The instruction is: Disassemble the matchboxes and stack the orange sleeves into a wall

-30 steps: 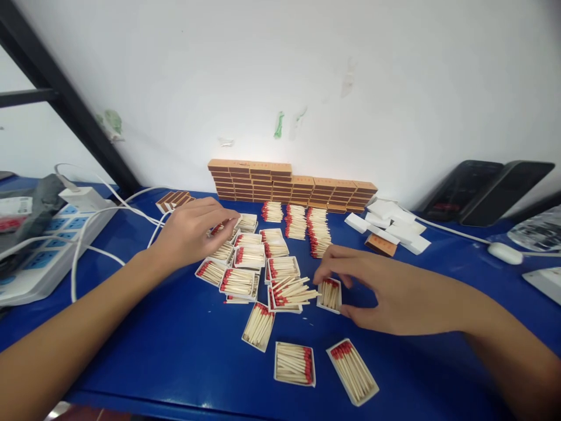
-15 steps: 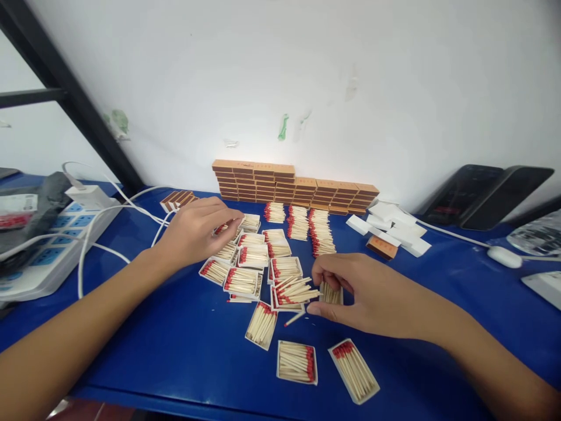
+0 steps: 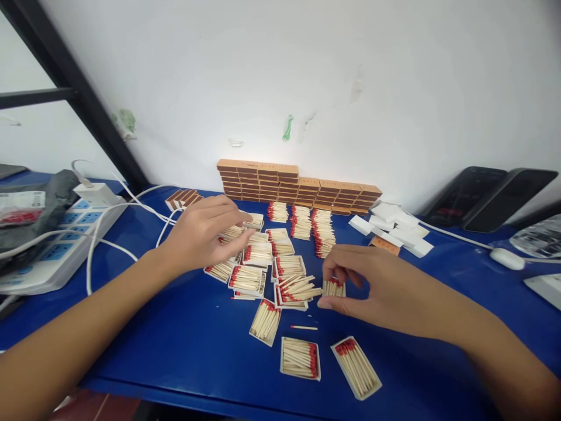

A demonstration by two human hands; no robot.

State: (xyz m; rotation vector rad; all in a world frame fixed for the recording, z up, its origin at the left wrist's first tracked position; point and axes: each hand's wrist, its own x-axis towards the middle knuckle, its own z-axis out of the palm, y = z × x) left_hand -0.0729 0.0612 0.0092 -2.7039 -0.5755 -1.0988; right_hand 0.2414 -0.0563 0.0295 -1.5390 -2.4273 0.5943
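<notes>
Several white matchbox trays (image 3: 246, 279) packed with red-headed matches are clustered on the blue table, some overlapping. Over the cluster's left side is my left hand (image 3: 205, 231), thumb and fingers apart and nothing visible between them; it hides some trays. To the right of an overfilled tray (image 3: 298, 290), my right hand (image 3: 363, 280) arches over another matchbox tray (image 3: 335, 287), which it partly covers. Its thumb and curled fingers are apart on either side of that tray. A single loose match (image 3: 304, 327) lies in front.
Closed matchboxes (image 3: 280, 184) are stacked along the wall, behind loose match piles (image 3: 323, 234). White empty trays (image 3: 397, 225) lie right of these. Three filled trays, one being this tray (image 3: 356, 368), sit nearer the front. Cables and a power strip (image 3: 72, 234) occupy the left; phones (image 3: 486, 199) lean right.
The loose match beside my right thumb now lies flat, farther from the hand. My right hand has shifted slightly right, showing more red heads in the tray below it. The view has shifted a little.
</notes>
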